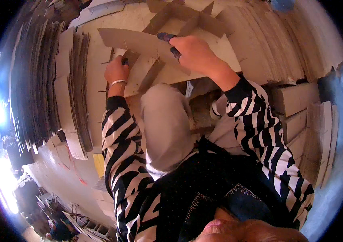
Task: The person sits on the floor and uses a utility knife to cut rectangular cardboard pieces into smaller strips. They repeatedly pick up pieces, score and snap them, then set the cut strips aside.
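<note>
In my right hand [195, 54] is the long cardboard divider strip [135, 40], gripped along its upper edge and standing on its side. Dark covers wrap some fingertips on both hands. My left hand [116, 71] is closed at a short cardboard strip [132, 55], which meets the long one near its left part. Another short strip [152, 74] stands beside it, its end against or close to the long strip; the slots themselves are too small to make out. Beyond my right hand, an interlocked cardboard divider [179, 16] sits on the wooden work board [167, 76].
Tall stacks of cardboard strips [38, 80] line the left side, with a narrower stack [72, 88] closer in. More cardboard sheets [256, 44] are piled at the right, above cardboard boxes [296, 99]. My knees [165, 125] are just below the board's near edge.
</note>
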A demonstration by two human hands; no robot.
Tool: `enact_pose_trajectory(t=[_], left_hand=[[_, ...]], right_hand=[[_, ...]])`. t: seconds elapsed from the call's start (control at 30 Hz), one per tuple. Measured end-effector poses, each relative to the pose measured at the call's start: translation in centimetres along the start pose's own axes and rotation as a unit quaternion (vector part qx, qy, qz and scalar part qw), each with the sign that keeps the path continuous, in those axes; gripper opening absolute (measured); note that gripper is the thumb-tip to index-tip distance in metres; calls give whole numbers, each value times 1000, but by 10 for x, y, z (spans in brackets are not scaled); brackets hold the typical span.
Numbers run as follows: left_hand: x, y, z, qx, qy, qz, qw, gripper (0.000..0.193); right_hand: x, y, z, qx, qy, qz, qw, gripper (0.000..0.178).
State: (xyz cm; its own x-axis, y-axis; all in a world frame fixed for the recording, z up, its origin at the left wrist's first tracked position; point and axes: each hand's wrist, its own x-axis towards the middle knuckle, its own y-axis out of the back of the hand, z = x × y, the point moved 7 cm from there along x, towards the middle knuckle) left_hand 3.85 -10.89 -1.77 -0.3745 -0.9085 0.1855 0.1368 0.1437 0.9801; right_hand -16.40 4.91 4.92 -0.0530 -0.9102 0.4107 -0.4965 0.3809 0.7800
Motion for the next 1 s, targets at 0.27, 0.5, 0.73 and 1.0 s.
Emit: enact_pose_trajectory(t=[0.27, 0.5, 0.73, 1.0], left_hand=[[-20, 33, 34, -31, -104, 156, 982, 29], [-51, -25, 44, -115, -120, -118, 979, 40], [-52, -16, 69, -96, -157, -125, 975, 32], [-36, 35, 76, -274, -199, 84, 937, 41]], right_hand=[[1, -13, -18, -67, 41, -54, 995, 24], [-9, -39, -10, -56, 43, -89, 994, 21], [-25, -52, -2, -81, 66, -91, 990, 17], [-55, -46, 67, -79, -62, -143, 985, 29]])
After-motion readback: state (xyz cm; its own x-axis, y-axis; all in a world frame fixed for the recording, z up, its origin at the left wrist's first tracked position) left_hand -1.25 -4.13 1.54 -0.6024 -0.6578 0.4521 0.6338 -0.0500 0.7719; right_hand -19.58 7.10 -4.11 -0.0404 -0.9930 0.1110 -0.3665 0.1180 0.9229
